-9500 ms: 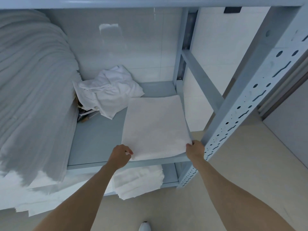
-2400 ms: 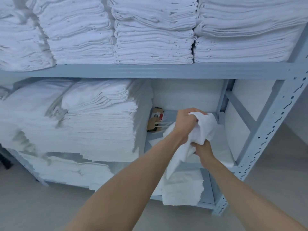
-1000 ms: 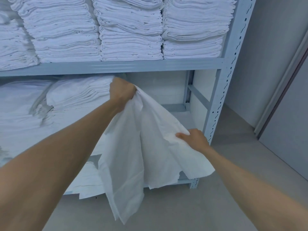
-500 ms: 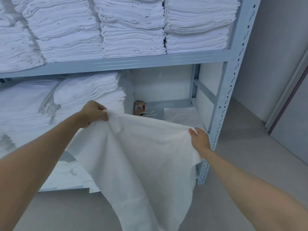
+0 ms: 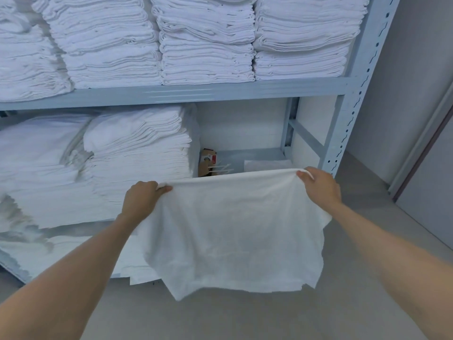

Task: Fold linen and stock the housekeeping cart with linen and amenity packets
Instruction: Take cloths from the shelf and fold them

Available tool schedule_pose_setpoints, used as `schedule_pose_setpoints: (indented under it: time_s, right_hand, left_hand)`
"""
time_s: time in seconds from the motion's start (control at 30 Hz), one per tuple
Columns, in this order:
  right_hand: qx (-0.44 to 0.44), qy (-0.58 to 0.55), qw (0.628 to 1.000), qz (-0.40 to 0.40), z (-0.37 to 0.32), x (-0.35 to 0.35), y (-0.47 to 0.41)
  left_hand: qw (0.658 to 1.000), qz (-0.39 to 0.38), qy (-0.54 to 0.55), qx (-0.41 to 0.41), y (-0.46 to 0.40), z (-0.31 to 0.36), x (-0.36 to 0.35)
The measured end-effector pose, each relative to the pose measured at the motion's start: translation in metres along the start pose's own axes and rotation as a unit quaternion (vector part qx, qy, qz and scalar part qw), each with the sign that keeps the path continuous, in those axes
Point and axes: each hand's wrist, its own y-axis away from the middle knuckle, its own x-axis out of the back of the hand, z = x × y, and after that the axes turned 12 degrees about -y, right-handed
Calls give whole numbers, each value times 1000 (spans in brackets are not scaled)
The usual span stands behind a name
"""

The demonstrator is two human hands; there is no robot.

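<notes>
A: Item one, white linen sheet (image 5: 232,231). Location?

B: Held in the air before the shelving unit (image 5: 353,101), hanging from centre frame down toward six o'clock, clear of the floor. Top edge ran level from nine o'clock to about two o'clock, pulled nearly taut.

A: Hands?

B: Left hand (image 5: 141,200) gripped the top-left corner, fingers curled over the hem. Right hand (image 5: 321,186) pinched the top-right corner, thumb over the edge. Both were clamped on the sheet, well apart.

A: Handling notes?

B: Judged light, thin and limp: it draped with soft wrinkles, and the bottom edge hung ragged and uneven. Likely to sag or slip out of square, so the best hold is at the corners, keeping the hem tensioned before bringing them together for a fold.

A: Surroundings?

B: Folded linen stacks (image 5: 203,42) at twelve o'clock on the upper shelf; further stacks (image 5: 137,148) at ten o'clock on the middle shelf. One folded piece (image 5: 267,165) lay just behind the sheet's top edge, a small cardboard packet (image 5: 208,161) beside it.
</notes>
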Motion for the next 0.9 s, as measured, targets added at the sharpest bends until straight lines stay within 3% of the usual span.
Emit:
schedule_pose_setpoints:
  time_s: [0.1, 0.3, 0.43, 0.6, 0.73, 0.9]
  right_hand:
    - [-37, -9, 999, 14, 3, 7, -1]
    - [-210, -44, 977, 9, 1, -5, 7]
    - [-222, -29, 970, -97, -13, -37, 30]
    - [-278, -184, 932, -142, -34, -73, 52]
    - [-307, -246, 906, -157, -46, -78, 56]
    - [-330, -243, 894, -183, -49, -76, 64]
  left_hand:
    - [1000, -25, 12, -13, -12, 6, 3]
    - [984, -132, 121, 22, -23, 75, -8]
    - [968, -213, 117, -57, -8, 142, -30]
    - [938, -292, 160, -96, 15, 202, -54]
    - [913, -342, 195, -110, 25, 214, -62]
    - [911, -354, 188, -102, 28, 213, -70]
